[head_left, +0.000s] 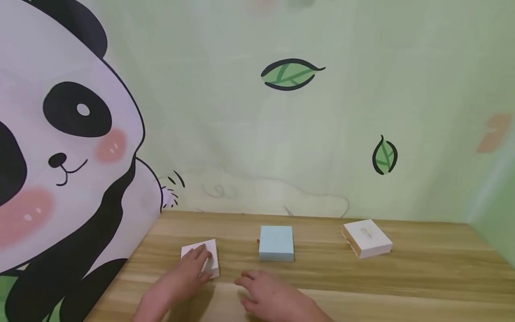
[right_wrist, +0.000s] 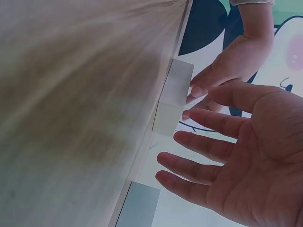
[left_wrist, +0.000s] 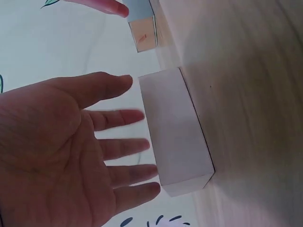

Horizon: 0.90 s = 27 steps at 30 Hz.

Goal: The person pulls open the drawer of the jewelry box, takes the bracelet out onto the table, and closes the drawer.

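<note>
On the left of the table lies a small white box, with my left hand over its top. In the left wrist view the fingers of that hand are straight, their tips at the upper edge of the white box. My right hand hovers in front of a light blue box, apart from it and holding nothing. Its fingers are spread and loosely extended in the right wrist view, where the white box and blue box stand beyond them.
Another white box, set at an angle, lies at the right of the wooden table. Behind the table hangs a pale green backdrop printed with a panda and leaves.
</note>
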{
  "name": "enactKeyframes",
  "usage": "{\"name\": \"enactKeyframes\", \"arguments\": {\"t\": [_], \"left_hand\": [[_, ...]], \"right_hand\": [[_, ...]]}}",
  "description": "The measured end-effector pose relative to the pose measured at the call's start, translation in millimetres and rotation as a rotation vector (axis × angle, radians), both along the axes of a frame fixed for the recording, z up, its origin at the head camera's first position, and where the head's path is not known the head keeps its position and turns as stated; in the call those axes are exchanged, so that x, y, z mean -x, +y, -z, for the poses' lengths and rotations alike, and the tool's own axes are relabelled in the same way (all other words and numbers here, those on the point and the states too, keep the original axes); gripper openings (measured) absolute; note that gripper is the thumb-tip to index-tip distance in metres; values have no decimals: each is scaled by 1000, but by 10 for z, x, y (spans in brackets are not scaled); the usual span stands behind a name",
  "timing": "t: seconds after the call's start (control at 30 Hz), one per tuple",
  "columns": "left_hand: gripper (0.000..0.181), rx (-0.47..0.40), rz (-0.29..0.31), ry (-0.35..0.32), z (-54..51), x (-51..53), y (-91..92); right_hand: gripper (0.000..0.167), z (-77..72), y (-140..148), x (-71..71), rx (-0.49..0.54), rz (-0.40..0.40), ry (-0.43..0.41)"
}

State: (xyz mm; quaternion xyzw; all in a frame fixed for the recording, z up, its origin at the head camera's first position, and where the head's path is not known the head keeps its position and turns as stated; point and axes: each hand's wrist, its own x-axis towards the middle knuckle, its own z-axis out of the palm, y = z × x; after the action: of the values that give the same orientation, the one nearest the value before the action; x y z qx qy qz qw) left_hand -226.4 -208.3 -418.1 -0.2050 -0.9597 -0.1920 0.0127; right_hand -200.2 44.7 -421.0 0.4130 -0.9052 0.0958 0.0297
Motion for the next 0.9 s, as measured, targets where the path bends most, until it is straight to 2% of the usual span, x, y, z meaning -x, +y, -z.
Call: {"name": "enactKeyframes", "arguments": {"t": [0.13, 0.27, 0.37, 0.53, 0.77, 0.9], "left_hand": [[59, -1, -86, -52, -1, 9, 37], [71, 68, -143, -92, 75, -23, 54], [76, 130, -193, -80, 109, -51, 73], [84, 205, -277, -52, 103, 6, 217], [77, 265, -350, -19, 116, 79, 432], [64, 266, -303, 2, 145, 47, 404]], "right_hand": [[37, -25, 20, 18, -4, 6, 2], [36, -34, 76, -4, 19, 5, -52], [37, -75, 102, 24, 26, 15, -99], [38, -219, 36, 144, -21, 7, -64], [36, -361, -137, 250, -43, -5, -44], [36, -389, -183, 285, -60, 0, -41]]}}
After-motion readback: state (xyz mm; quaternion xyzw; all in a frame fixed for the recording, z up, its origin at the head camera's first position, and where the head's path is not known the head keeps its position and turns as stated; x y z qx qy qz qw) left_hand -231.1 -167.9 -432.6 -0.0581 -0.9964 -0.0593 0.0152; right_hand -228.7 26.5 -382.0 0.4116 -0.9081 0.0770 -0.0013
